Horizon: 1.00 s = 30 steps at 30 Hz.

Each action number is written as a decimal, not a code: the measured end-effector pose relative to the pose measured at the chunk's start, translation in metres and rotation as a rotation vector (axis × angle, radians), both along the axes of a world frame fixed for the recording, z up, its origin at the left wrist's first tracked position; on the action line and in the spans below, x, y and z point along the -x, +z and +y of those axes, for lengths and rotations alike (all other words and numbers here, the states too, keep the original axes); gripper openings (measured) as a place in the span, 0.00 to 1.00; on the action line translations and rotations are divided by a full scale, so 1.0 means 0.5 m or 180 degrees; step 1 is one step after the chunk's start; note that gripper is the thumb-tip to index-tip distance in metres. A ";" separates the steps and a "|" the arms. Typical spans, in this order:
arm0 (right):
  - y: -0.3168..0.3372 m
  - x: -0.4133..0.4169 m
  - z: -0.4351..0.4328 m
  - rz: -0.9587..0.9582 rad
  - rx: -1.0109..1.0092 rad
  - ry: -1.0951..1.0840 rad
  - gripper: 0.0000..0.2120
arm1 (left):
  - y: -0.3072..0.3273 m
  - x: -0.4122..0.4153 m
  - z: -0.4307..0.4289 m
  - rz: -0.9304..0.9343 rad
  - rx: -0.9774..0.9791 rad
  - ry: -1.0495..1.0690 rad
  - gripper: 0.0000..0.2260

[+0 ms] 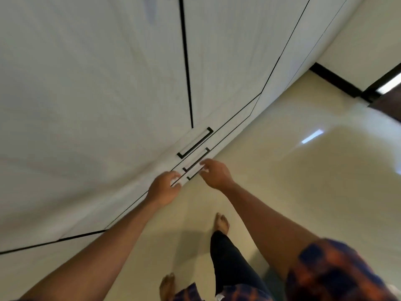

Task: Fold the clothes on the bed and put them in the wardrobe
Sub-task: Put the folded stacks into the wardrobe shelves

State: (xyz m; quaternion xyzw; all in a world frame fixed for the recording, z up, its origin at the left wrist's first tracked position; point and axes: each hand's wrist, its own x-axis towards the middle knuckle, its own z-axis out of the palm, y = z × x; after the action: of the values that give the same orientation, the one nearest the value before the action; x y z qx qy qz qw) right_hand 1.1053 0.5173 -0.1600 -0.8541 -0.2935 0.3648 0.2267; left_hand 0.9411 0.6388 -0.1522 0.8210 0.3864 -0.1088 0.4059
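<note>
Both hands, left (164, 187) and right (214, 173), are stretched half-curled and empty toward the wardrobe (97, 94) drawer handles (196, 162); clothes unseen, a pull is judged next.

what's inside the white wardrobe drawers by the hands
Nothing inside shows: the white wardrobe drawers are shut, with only their black bar handles visible. The left hand and right hand are at the lower fronts.
</note>
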 end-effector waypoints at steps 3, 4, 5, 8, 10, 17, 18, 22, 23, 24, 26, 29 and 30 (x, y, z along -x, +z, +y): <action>-0.038 -0.106 0.081 -0.0352 0.0020 0.0594 0.24 | -0.034 -0.135 0.024 0.0027 -0.0180 0.0336 0.19; -0.050 -0.134 0.107 -0.0533 0.0070 0.0979 0.25 | -0.046 -0.172 0.034 0.0060 -0.0265 0.0355 0.20; -0.066 -0.165 0.131 -0.0689 0.0133 0.1374 0.25 | -0.065 -0.208 0.042 0.0122 -0.0333 0.0330 0.21; -0.097 -0.197 0.177 -0.1226 0.0332 0.2303 0.27 | -0.095 -0.256 0.048 0.0383 -0.0686 0.0035 0.15; -0.117 -0.200 0.190 -0.1383 0.0439 0.2524 0.26 | -0.108 -0.268 0.049 0.0504 -0.1119 -0.0095 0.07; -0.144 -0.181 0.194 -0.1622 0.0352 0.2340 0.20 | -0.113 -0.287 0.054 0.0708 -0.1540 -0.0035 0.07; -0.139 -0.183 0.194 -0.1636 0.0380 0.2376 0.20 | -0.111 -0.290 0.050 0.0716 -0.1544 -0.0028 0.06; -0.131 -0.178 0.172 -0.1608 0.0438 0.2351 0.18 | -0.103 -0.291 0.021 0.0760 -0.1382 -0.0130 0.04; -0.132 -0.176 0.160 -0.1596 0.0424 0.2315 0.17 | -0.101 -0.290 0.010 0.0789 -0.1358 -0.0199 0.04; -0.136 -0.173 0.147 -0.1561 0.0424 0.2268 0.17 | -0.098 -0.289 -0.001 0.0815 -0.1323 -0.0274 0.05; -0.142 -0.163 0.114 -0.1523 0.0393 0.2125 0.19 | -0.094 -0.278 -0.031 0.0810 -0.1245 -0.0403 0.07; -0.137 -0.146 0.054 -0.1487 0.0473 0.2050 0.19 | -0.084 -0.258 -0.088 0.0784 -0.1014 -0.0673 0.10; -0.138 -0.142 0.030 -0.1441 0.0495 0.2026 0.19 | -0.080 -0.249 -0.110 0.0702 -0.0862 -0.0746 0.11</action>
State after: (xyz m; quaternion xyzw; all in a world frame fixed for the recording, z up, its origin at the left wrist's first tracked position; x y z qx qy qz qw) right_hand 1.1762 0.5321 -0.2292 -0.7939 -0.5575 0.2405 -0.0334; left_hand 1.0656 0.5838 -0.1925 0.8906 0.3414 -0.1915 0.2317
